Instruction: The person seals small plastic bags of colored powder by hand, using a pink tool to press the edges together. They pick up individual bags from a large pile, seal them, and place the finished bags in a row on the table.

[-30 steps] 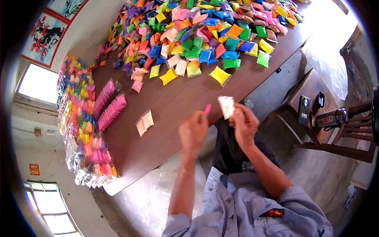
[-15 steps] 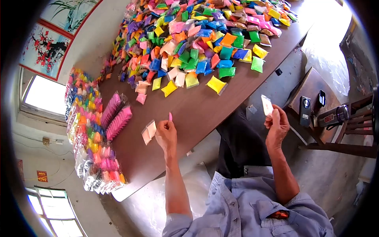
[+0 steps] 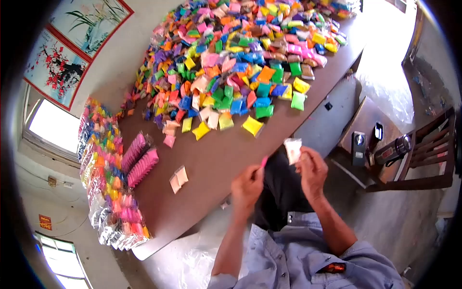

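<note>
My right hand (image 3: 313, 174) pinches a small white packet (image 3: 292, 150) by its edge, above the table's near edge. Close by on its left, my left hand (image 3: 247, 189) is closed on a slim pink piece (image 3: 264, 162) that pokes out above the fingers; its kind is not clear. A gap separates the white packet from the pink piece. Two pale peach packets (image 3: 178, 179) lie together on the brown table (image 3: 211, 159), left of my left hand.
A big heap of colourful packets (image 3: 231, 72) covers the table's far part. Stacked rows of packets (image 3: 113, 178) line the left edge, beside two pink bundles (image 3: 143, 168). At right, a small wooden table (image 3: 368, 113) holds a flask (image 3: 393, 150), near a chair (image 3: 433, 154).
My left hand has moved right, away from the peach packets, keeping the pink piece. My right hand has come left with the white packet, so the hands are closer together. The view has shifted slightly.
</note>
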Tool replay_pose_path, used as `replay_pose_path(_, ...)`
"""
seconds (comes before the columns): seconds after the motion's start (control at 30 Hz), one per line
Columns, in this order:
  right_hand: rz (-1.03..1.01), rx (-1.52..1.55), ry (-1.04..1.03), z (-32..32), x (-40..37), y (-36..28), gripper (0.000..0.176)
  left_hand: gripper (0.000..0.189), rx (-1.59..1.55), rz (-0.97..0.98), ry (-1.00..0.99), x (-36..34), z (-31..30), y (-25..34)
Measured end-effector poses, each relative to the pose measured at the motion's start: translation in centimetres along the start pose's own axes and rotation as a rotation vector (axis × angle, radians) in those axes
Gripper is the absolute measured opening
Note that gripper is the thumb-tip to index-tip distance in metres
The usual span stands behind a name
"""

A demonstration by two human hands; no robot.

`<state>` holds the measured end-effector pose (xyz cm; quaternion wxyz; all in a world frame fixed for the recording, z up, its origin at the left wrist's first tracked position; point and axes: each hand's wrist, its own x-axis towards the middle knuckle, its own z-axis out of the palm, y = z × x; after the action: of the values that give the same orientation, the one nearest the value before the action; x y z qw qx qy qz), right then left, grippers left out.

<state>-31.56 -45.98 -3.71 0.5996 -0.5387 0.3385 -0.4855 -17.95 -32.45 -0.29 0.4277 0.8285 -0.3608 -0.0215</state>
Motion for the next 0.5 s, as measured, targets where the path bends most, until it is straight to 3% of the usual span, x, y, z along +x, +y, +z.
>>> replay_pose_path(0.13,-0.066,-0.081,-0.229,3.2,-1.7,0.5,0.018,0.013,0.091,-0.089,0.253,-2.5,-6.4,-6.9)
replay_pose_path(0.23,-0.232,-0.155,-0.349,6.0,-3.0,0.5,0.019,0.011,0.200,-0.076,0.437,-4.2,-10.2,-11.2)
replay_pose_path(0.5,-0.459,-0.440,-0.520,11.8,-4.5,2.8,0.021,0.004,0.262,-0.109,0.516,-7.4,-14.4,-14.0)
